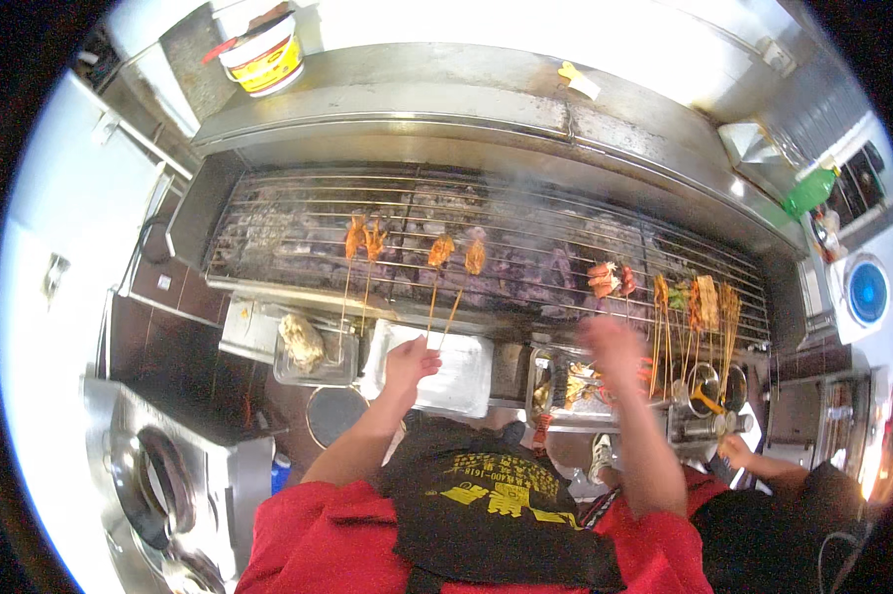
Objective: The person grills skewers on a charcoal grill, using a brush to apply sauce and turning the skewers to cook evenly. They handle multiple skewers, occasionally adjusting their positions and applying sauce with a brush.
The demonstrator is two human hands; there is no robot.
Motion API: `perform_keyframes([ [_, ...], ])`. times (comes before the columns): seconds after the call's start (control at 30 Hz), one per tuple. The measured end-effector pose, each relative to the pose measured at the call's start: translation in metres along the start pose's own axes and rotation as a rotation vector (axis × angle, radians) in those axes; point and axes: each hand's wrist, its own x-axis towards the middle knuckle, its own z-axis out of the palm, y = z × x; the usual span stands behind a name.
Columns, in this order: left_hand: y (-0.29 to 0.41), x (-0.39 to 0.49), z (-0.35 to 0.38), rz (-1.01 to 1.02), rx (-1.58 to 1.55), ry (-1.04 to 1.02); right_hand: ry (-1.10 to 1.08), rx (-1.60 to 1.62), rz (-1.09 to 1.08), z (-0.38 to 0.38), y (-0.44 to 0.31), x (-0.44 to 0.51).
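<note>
On the long charcoal grill (520, 260) lie several meat skewers. My left hand (413, 365) is at the lower end of a wooden skewer (433, 301) with browned meat, over a white tray (468, 371); a similar meat skewer (475, 258) lies just to its right. Two more meat skewers (355, 236) are further left on the bars. My right hand (615, 347), blurred, is just below the sausage skewers (603, 281); whether it grips one of their sticks is unclear. A bunch of skewers (706, 301) with mixed food lies at the grill's right part.
A metal tray (533, 386) of food and tongs or brushes stands under my right forearm. At the left is a clear container (333, 371) with pale food. A co-worker's hand (736, 451) is near metal cups (736, 423) at the right. A bucket (264, 63) stands on the rear shelf.
</note>
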Motion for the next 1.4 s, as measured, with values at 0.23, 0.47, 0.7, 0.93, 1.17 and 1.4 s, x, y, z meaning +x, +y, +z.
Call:
perform_keyframes([
  [0.23, 0.024, 0.032, 0.011, 0.173, 0.273, -0.075, -0.079, 0.271, 0.244, 0.265, -0.025, -0.008],
  [0.47, 0.039, 0.026, 0.003, 0.225, 0.357, -0.087, 0.021, 0.243, 0.236, 0.247, -0.036, -0.018],
  [0.7, 0.036, 0.023, 0.023, 0.121, 0.138, -0.271, 0.031, 0.182, 0.259, 0.198, -0.018, -0.014],
  [0.93, 0.013, 0.033, 0.039, -0.003, 0.158, -0.327, 0.039, 0.146, 0.270, 0.198, 0.017, -0.016],
  [1.17, 0.003, 0.037, 0.028, -0.020, 0.179, -0.311, 0.016, 0.122, 0.170, 0.193, 0.035, -0.018],
  [1.4, 0.003, 0.029, 0.022, -0.009, 0.230, -0.256, -0.014, 0.162, 0.192, 0.183, 0.032, -0.032],
])
